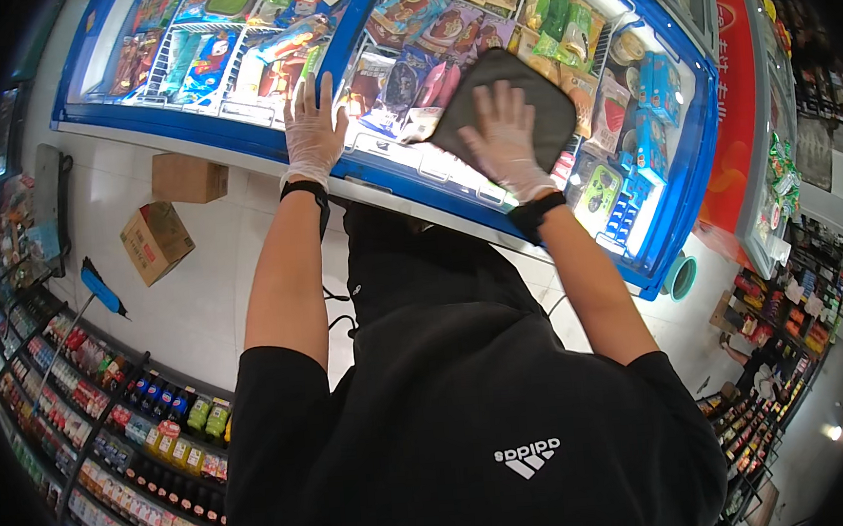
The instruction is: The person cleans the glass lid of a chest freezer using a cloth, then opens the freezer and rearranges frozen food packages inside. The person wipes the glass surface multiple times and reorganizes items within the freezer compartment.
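Note:
A chest freezer with a blue frame and a glass top stands before me. My left hand, in a clear disposable glove, rests with fingers apart on the blue frame near the middle divider. Over the right-hand glass lies a dark grey cloth. My right hand, gloved too and slightly blurred, is spread flat on top of this cloth. Beneath the glass, wire baskets hold packaged ice creams, partly hidden by the cloth. Blue boxes sit inside the freezer's right end.
Two cardboard boxes are on the floor at left, near a blue duster. Drink shelves stand behind me at left. A red-sided freezer adjoins on the right, with a teal bin below. Another person is far right.

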### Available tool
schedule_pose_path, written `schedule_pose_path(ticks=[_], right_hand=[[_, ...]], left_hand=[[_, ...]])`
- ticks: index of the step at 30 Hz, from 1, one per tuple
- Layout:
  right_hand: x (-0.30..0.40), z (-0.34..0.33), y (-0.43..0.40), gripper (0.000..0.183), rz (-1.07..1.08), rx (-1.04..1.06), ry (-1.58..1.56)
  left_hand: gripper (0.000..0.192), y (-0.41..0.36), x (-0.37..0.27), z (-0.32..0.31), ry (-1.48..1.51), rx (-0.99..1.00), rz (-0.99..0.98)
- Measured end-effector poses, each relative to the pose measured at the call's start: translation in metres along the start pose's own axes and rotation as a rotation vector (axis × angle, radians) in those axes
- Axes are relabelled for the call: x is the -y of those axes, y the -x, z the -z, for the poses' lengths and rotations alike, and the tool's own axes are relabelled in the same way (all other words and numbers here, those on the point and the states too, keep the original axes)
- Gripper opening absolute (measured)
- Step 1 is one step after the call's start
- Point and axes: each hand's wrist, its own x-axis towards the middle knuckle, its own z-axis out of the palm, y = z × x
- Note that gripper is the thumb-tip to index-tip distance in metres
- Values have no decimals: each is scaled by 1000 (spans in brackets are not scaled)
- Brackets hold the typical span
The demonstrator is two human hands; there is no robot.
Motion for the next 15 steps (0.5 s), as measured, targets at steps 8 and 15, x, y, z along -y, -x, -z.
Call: schedule_pose_path(ticks=[8,15], right_hand=[[65,18,44,58,336,205,-118],[-45,51,119,86,-79,173,-15]], left_hand=[[61,40,-15,8,-172,-5,327],[52,38,-15,8,-16,-69,545]])
